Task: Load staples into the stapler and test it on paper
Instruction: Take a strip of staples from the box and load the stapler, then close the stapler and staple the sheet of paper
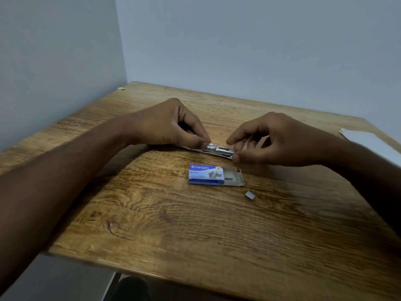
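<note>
Head view of a wooden table (195, 224) set in a corner between two pale walls. At centre frame lies a small metal stapler (219, 149), its bright magazine channel exposed and lying lengthwise left to right on the tabletop. The left hand (167, 124), entering from the lower left, is curled, with thumb and forefinger pinched on the left end of the stapler. The right hand (269, 140), entering from the right edge, is also curled; its thumb and fingertips close on the right end of the stapler, with the remaining fingers loosely bent above it. Whether a strip of staples is held between these fingertips cannot be told.

Just below the stapler, nearer the viewer, lies a blue staple box (206, 174) printed "kangaro", its inner cardboard tray (233, 175) slid out to the right and partly open. A short grey block of staples (250, 195) rests loose on the table to the lower right of the tray, apart from it. At the right edge of the frame, a white sheet of paper (368, 142) lies on the table, well apart from the stapler and partly hidden behind the right forearm. A small yellowish scrap (121, 88) sits at the far left corner of the table.
</note>
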